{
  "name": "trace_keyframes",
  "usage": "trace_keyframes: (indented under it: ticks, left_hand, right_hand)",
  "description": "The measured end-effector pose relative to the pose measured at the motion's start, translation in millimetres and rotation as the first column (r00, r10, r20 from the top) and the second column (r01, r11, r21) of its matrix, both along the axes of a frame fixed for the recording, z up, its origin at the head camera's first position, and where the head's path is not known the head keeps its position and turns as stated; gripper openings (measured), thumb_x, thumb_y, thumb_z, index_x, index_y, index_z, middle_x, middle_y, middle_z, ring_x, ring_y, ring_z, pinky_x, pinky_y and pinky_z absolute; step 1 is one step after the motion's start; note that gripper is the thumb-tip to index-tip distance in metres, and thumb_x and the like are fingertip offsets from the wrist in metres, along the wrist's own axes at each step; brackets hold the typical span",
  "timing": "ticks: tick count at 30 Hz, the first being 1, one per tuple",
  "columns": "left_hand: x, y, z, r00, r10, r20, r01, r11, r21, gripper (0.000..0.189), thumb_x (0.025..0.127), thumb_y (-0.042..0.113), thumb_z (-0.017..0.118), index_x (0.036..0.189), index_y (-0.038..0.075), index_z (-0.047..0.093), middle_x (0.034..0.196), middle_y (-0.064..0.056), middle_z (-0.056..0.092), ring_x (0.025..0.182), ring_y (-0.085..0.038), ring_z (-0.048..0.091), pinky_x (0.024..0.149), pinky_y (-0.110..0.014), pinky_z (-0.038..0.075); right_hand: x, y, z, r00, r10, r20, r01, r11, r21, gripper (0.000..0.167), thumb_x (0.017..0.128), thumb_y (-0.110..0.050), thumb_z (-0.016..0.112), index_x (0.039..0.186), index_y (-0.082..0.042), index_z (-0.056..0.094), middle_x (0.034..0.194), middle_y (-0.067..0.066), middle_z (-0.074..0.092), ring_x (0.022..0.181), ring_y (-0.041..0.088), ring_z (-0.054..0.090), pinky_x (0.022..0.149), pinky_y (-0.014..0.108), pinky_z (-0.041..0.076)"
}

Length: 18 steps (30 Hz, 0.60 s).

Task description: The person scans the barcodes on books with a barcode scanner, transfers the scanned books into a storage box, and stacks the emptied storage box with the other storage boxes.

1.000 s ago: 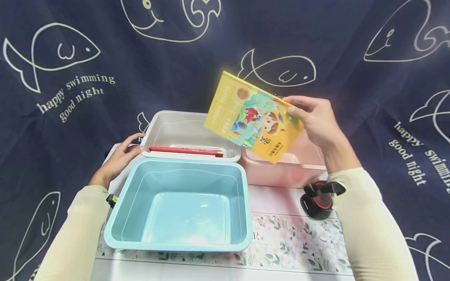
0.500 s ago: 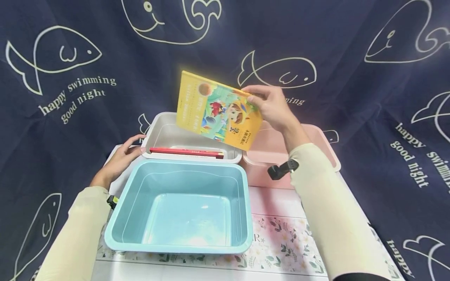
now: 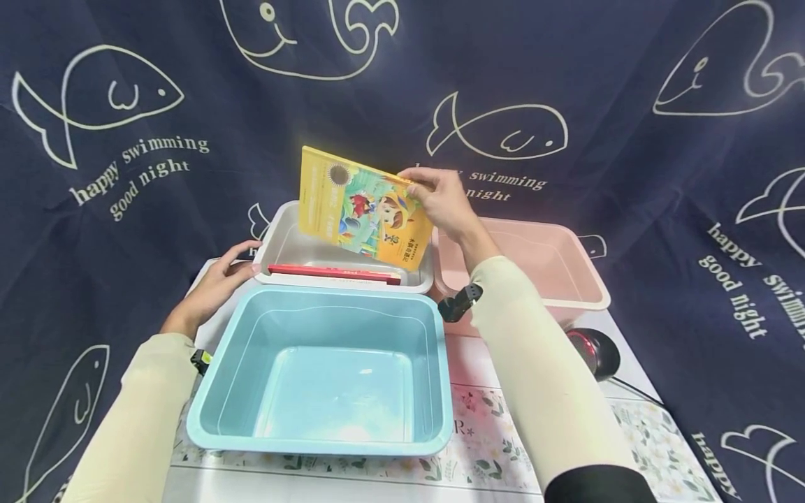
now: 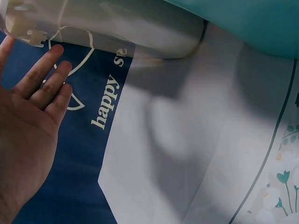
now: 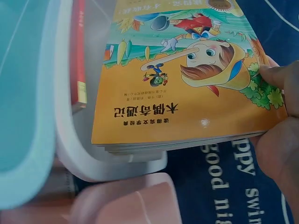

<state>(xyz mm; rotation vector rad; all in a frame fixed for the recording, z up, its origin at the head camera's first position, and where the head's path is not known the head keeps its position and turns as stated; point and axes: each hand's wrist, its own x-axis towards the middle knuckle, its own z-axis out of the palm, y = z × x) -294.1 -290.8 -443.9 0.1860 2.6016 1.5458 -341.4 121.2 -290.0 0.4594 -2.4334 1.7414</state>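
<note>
A yellow-orange picture book (image 3: 365, 209) with a cartoon long-nosed puppet on its cover is tilted over the grey-white bin (image 3: 283, 237). My right hand (image 3: 443, 202) pinches it at its upper right edge, thumb on the cover, as the right wrist view also shows. The lower part of the book hangs within the bin's opening. A red book (image 3: 333, 272) stands on edge along the bin's near wall, spine up. My left hand (image 3: 216, 283) rests at the left rim of the same bin; in the left wrist view its fingers (image 4: 49, 84) are extended.
A light blue bin (image 3: 321, 440) stands in front of the grey-white one. To the right is a pink bin (image 3: 534, 265). A black and red round object with a cable (image 3: 597, 353) lies behind my right forearm. A dark fish-print curtain (image 3: 402, 84) hangs behind.
My right hand has carried the yellow book leftward from above the pink bin to over the grey-white bin, and it is lower now. The left hand has stayed at the rim.
</note>
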Motion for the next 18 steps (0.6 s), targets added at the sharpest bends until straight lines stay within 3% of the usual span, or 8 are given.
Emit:
trace_keyframes:
  ticks: [11, 18]
  left_hand:
    - [-1.0, -1.2, 1.2, 1.000, 0.001, 0.009, -0.001, 1.000, -0.009, 0.070, 0.103, 0.052, 0.057, 0.163, 0.036, 0.024, 0.161, -0.024, 0.041, 0.150, -0.046, 0.037, 0.116, -0.075, 0.028]
    - [-3.2, -2.3, -0.3, 1.000, 0.007, 0.019, -0.007, 1.000, -0.012, 0.071, 0.104, 0.051, 0.057, 0.164, 0.034, 0.023, 0.162, -0.024, 0.040, 0.150, -0.046, 0.038, 0.117, -0.074, 0.028]
  right_hand:
    - [4.1, -12.8, -24.9, 0.995, 0.040, 0.086, -0.044, 0.998, 0.050, 0.024, 0.102, -0.003, 0.061, 0.121, -0.009, 0.075, 0.120, 0.012, 0.075, 0.100, 0.020, 0.070, 0.090, 0.031, 0.057]
    - [6.9, -24.2, -44.1, 0.989, 0.105, 0.099, -0.120, 0.981, 0.154, 0.027, 0.101, -0.002, 0.061, 0.122, -0.010, 0.075, 0.115, 0.013, 0.075, 0.094, 0.020, 0.066, 0.084, 0.028, 0.053]
